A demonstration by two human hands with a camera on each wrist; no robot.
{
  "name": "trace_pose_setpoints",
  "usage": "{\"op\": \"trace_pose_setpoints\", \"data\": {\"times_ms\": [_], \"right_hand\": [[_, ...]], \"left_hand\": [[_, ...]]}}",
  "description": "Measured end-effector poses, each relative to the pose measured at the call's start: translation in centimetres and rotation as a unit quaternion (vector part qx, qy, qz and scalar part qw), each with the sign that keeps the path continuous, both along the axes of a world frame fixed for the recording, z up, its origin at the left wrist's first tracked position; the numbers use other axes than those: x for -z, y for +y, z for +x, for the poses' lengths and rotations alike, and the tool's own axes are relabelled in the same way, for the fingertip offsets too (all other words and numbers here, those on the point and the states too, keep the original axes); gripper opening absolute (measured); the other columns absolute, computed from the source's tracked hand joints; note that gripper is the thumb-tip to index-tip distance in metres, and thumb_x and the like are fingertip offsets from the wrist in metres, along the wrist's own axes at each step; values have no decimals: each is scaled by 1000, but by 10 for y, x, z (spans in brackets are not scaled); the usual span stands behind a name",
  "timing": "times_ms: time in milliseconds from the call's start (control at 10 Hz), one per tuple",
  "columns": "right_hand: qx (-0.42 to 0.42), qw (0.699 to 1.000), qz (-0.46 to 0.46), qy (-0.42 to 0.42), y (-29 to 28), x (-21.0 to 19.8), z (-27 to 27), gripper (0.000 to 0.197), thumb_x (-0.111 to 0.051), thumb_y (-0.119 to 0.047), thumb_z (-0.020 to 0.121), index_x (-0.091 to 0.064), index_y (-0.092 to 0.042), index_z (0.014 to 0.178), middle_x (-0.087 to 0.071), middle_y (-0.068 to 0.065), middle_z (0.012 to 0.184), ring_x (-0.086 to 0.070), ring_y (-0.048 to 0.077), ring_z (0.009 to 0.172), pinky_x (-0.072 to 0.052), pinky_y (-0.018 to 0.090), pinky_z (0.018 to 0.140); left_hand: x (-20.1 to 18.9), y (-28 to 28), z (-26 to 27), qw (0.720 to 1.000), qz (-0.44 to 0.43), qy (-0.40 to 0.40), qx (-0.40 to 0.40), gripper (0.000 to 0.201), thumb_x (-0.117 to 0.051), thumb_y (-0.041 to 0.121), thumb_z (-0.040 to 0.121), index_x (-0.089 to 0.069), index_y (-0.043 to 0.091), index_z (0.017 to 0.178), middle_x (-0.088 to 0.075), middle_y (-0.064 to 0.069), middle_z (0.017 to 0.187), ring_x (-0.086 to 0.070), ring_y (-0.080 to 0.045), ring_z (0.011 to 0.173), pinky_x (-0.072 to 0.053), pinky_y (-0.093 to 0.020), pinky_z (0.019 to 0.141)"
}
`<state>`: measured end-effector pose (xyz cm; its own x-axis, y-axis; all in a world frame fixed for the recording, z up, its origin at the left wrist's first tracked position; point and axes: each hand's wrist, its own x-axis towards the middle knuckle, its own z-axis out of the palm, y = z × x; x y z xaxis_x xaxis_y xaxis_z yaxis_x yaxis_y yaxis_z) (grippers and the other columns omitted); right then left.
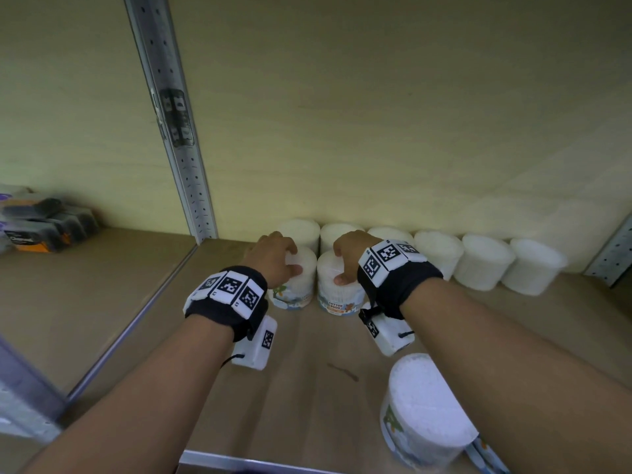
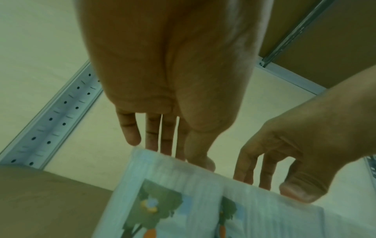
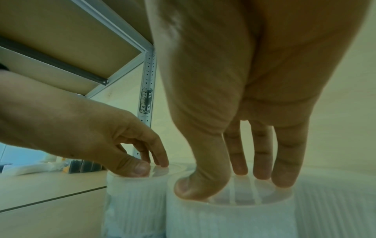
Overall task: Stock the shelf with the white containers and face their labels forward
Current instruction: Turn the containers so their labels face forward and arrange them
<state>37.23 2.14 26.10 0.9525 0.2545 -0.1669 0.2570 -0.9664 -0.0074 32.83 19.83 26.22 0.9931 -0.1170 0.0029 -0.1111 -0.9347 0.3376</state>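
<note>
Two white cotton-bud containers stand side by side in a second row on the shelf board [image 1: 307, 388], with their picture labels toward me. My left hand [image 1: 277, 265] grips the left container [image 1: 297, 292] from above, thumb at the front and fingers over the lid. My right hand [image 1: 349, 258] holds the right container [image 1: 337, 295] the same way. In the right wrist view the right hand [image 3: 234, 180] has thumb and fingertips on the lid rim of its container [image 3: 230, 217]. There the left hand [image 3: 150, 165] pinches the top of the left container [image 3: 134, 201]. The left wrist view shows the tree label [image 2: 162, 201] below the left hand [image 2: 173, 154].
Several white containers [image 1: 437, 251] line the back wall. Another labelled container [image 1: 424, 412] stands near the front edge under my right forearm. A perforated metal upright [image 1: 181, 148] divides the bays, and dark boxes [image 1: 44, 224] sit on the left bay.
</note>
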Motion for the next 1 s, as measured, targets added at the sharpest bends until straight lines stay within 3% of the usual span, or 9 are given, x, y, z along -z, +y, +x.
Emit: {"op": "trace_pose_setpoints", "data": {"times_ms": [200, 300, 400, 500, 600, 700, 800, 900, 1000], "right_hand": [[-14, 999, -32, 4, -1, -5, 5, 65, -67, -62, 62, -60, -11, 103, -65, 7, 101, -62, 27, 85, -56, 44, 80], [-17, 999, -34, -1, -2, -1, 7, 71, -64, -65, 66, -57, -10, 110, -62, 8, 108, -62, 30, 93, -54, 46, 83], [-12, 999, -32, 1, -2, 0, 9, 69, -58, -67, 63, -59, -10, 102, -65, 8, 100, -64, 29, 83, -56, 45, 77], [-27, 999, -36, 4, 0, -1, 7, 62, -60, -61, 73, -58, -8, 106, -63, 8, 102, -63, 29, 87, -56, 44, 80], [-24, 998, -51, 5, 0, -2, 6, 63, -61, -61, 70, -59, -9, 105, -63, 8, 101, -63, 30, 87, -55, 45, 80], [-7, 999, -35, 10, 2, -4, 10, 65, -57, -66, 58, -57, -13, 96, -60, 3, 92, -63, 29, 84, -57, 44, 77], [0, 999, -35, 20, 7, -4, 7, 62, -64, -61, 68, -60, -8, 100, -64, 9, 96, -64, 31, 84, -57, 45, 79], [7, 1000, -8, 3, 3, 7, 13, 71, -62, -60, 76, -56, -3, 118, -60, 16, 118, -60, 36, 101, -51, 46, 88], [24, 999, -31, 4, 2, 3, 6, 72, -67, -56, 75, -56, -4, 124, -59, 16, 125, -57, 37, 107, -49, 42, 92]], "left_hand": [[-6, 6, 3, 997, -13, 53, 56, 45, -54, 5, 90, -49, 22, 132, -40, -3, 145, -41, -23, 131, -38, -33, 103], [-7, 3, 2, 995, -22, 62, 76, 52, -48, -2, 88, -47, 23, 133, -40, -4, 146, -41, -25, 132, -40, -35, 102], [-5, -5, 0, 999, -13, -3, 49, 40, -54, 19, 92, -48, 18, 131, -44, -9, 137, -39, -29, 127, -36, -36, 101], [-2, -9, 0, 999, 18, -28, 1, 45, -58, 34, 90, -49, 15, 129, -44, -10, 130, -39, -30, 123, -38, -38, 100], [2, -8, 2, 999, 30, -14, -14, 47, -59, 41, 88, -51, 16, 128, -45, -10, 130, -41, -28, 123, -39, -41, 102], [2, -5, 2, 1000, 11, -10, 0, 47, -60, 39, 88, -52, 16, 128, -45, -9, 133, -42, -27, 125, -37, -39, 104], [0, -1, 1, 1000, -11, 2, 21, 46, -61, 32, 89, -51, 17, 132, -45, -7, 138, -42, -25, 129, -35, -34, 106], [1, 3, 1, 998, -44, 7, 37, 44, -63, 26, 89, -52, 17, 131, -46, -5, 139, -42, -23, 129, -33, -30, 104], [2, 5, 2, 997, -66, 10, 42, 42, -64, 23, 89, -53, 16, 129, -47, -5, 137, -43, -21, 128, -33, -26, 100]]}}
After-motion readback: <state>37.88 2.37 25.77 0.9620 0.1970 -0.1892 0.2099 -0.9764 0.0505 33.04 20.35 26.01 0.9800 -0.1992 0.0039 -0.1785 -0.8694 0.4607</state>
